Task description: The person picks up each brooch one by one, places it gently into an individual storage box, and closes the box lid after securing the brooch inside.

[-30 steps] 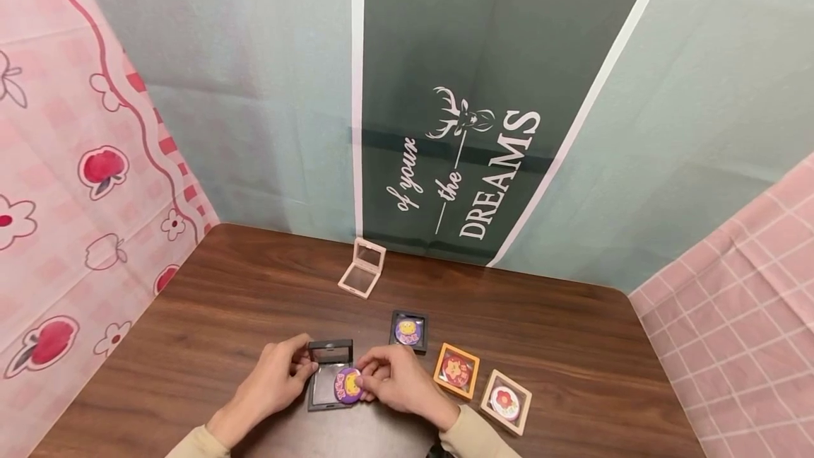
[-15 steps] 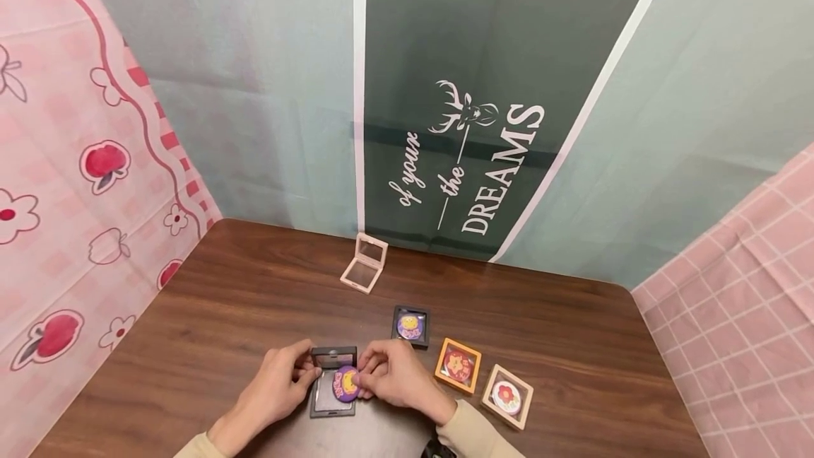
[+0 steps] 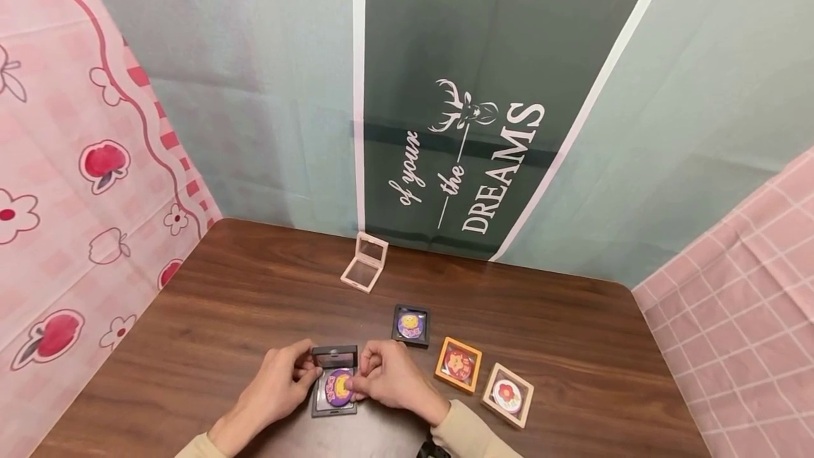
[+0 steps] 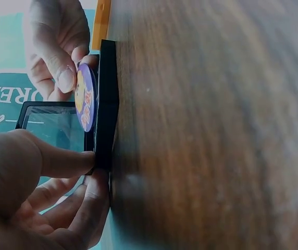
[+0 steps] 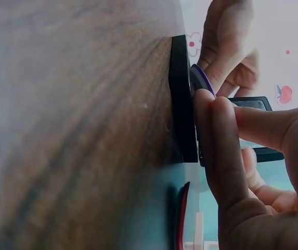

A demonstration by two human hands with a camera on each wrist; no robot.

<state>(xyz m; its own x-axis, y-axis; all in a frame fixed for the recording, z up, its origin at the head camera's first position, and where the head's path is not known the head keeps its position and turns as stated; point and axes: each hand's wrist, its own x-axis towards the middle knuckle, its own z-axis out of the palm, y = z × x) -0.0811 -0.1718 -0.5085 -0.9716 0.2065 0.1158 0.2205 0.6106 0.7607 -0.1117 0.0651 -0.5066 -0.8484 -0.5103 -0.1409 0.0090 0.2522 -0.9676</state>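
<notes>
An open black frame case (image 3: 321, 410) lies near the front edge of the table, its lid (image 3: 333, 356) standing up at the far side. My left hand (image 3: 310, 374) pinches the case's left edge; the left wrist view shows its thumb and fingers (image 4: 68, 161) on the black base (image 4: 106, 104). My right hand (image 3: 357, 387) pinches a round purple badge (image 3: 339, 386) and holds it flat over the base. From the right wrist view the badge (image 5: 201, 80) sits tilted against the base (image 5: 183, 104), under my right fingers (image 5: 216, 140).
The brown wooden table (image 3: 222, 302) carries an open pink case (image 3: 364, 262) near the back. To the right of my hands stand a black case with a purple badge (image 3: 410, 324), an orange case (image 3: 458, 365) and a beige case (image 3: 506, 394). Cloth backdrops close three sides.
My right hand has carried the purple badge leftward, from the case's right edge to over the middle of the base. The left hand has kept its hold on the case.
</notes>
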